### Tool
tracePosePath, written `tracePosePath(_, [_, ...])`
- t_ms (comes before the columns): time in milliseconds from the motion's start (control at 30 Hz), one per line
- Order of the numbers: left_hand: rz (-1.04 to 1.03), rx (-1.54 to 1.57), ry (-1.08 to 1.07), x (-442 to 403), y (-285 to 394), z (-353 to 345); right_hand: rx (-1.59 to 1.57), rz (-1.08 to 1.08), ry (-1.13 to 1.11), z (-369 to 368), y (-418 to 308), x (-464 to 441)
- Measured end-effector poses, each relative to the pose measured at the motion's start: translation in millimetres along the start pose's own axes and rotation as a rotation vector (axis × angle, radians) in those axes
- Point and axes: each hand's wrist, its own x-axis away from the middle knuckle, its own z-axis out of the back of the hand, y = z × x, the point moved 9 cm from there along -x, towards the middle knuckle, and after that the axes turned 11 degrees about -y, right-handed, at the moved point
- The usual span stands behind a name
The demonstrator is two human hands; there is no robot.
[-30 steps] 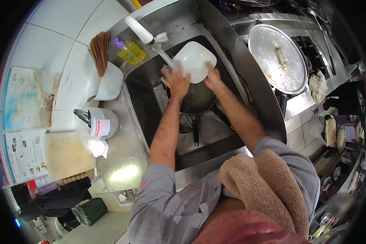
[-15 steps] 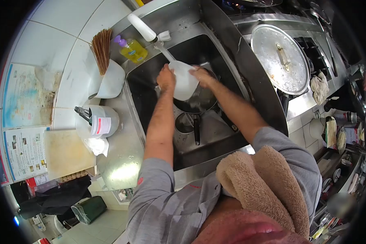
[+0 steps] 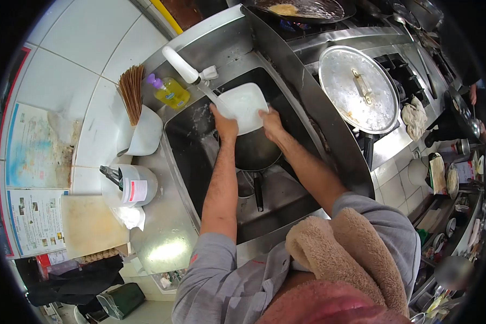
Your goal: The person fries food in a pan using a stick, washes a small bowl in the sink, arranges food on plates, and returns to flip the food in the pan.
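While a soap bottle (image 3: 173, 96) stands beyond the sink's (image 3: 191, 154) far left corner, water runs from the white faucet (image 3: 181, 66) into a white dish (image 3: 249, 108), held above a pan (image 3: 254, 154). The left hand (image 3: 226, 125) grips its left edge, fingers mostly hidden; the right hand (image 3: 273, 124) pinches its right edge. Farther right lies a metal lid (image 3: 343, 89).

Sink (image 3: 291, 197): dark pan (image 3: 256, 151) was set inside, overlapped with a second pot (image 3: 244, 188). Left of sink, steel counter (image 3: 164, 227) was topped by labelled white tub (image 3: 137, 189) and white container (image 3: 147, 135). On sink's ledge, yellow soap bottle (image 3: 174, 94) was placed. Right of sink, rag (image 3: 414, 120) was left on stove (image 3: 390, 148); large lid (image 3: 351, 105) was supported there, underside hidden.
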Motion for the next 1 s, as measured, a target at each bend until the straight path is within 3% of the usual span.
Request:
tracePosePath(33, [-0.001,-0.002,0.002,-4,-9,5,-0.064,-0.129,-0.084,-12,-10,16])
tracePosePath(67, [0.177,0.186,-0.134,-3,-35,-3,-0.127,-0.264,-0.170,-23,-9,29])
tracePosePath(100, [0.356,0.373,-0.267,5,-55,-14,-0.110,-0.283,-0.291,-31,-12,23])
tracePosePath(133, [0.357,0.368,-0.262,12,-59,-17,-0.114,-0.285,-0.296,-34,-17,9])
tracePosePath(200, [0.437,0.687,-0.233,48,-63,-36,-0.679,-0.256,-0.612,-70,-37,-1])
tracePosePath(267, [0.500,0.305,-0.360,54,-48,-31,-0.714,-0.335,-0.571,-80,-17,1])
tracePosePath(333, [0.339,0.473,-0.380,26,-41,-28,-0.731,-0.407,-0.542,-85,-8,10])
tracePosePath(400, [0.096,-0.201,-0.370,-7,2,16,-0.968,-0.315,-0.662,-78,-39,30])
tracePosePath(433, [0.057,-0.321,-0.359,-17,24,28,-1.004,-0.404,-0.752,-73,-45,35])
tracePosePath(467, [0.016,-0.439,-0.347,-25,40,34,-1.004,-0.412,-0.755,-74,-35,31])
tracePosePath(500, [0.018,-0.438,-0.345,-30,39,27,-0.805,-0.338,-0.616,-61,-9,14])
tracePosePath(533, [-0.021,-0.135,-0.248,-37,43,22,-0.604,-0.256,-0.476,-45,14,-3])
tracePosePath(567, [-0.059,0.167,-0.152,-38,47,19,-0.775,-0.290,-0.373,-41,41,-11])
tracePosePath(667, [-0.190,0.077,-0.083,-10,74,3,-0.839,-0.156,-0.295,-58,37,7])
tracePosePath(700, [-0.136,-0.130,-0.134,-7,74,2,-0.849,-0.156,-0.330,-63,37,16])
tracePosePath(733, [-0.137,-0.127,-0.138,-4,76,9,-0.848,-0.153,-0.325,-57,33,19])
tracePosePath(800, [0.053,-0.194,-0.281,4,59,19,-0.320,-0.526,-0.368,-45,46,37])
tracePosePath(833, [0.024,-0.277,-0.297,8,64,26,-0.221,-0.267,-0.440,-40,54,1])
tracePosePath(900, [-0.224,-0.361,-0.381,2,34,21,0.287,-0.124,-0.539,-50,2,-23])
tracePosePath(933, [-0.226,-0.412,-0.428,7,40,23,0.668,0.085,-0.566,-71,-30,-30])
tracePosePath(1000, [-0.178,-0.320,-0.414,7,47,31,0.943,0.706,-0.406,-111,-83,-16])
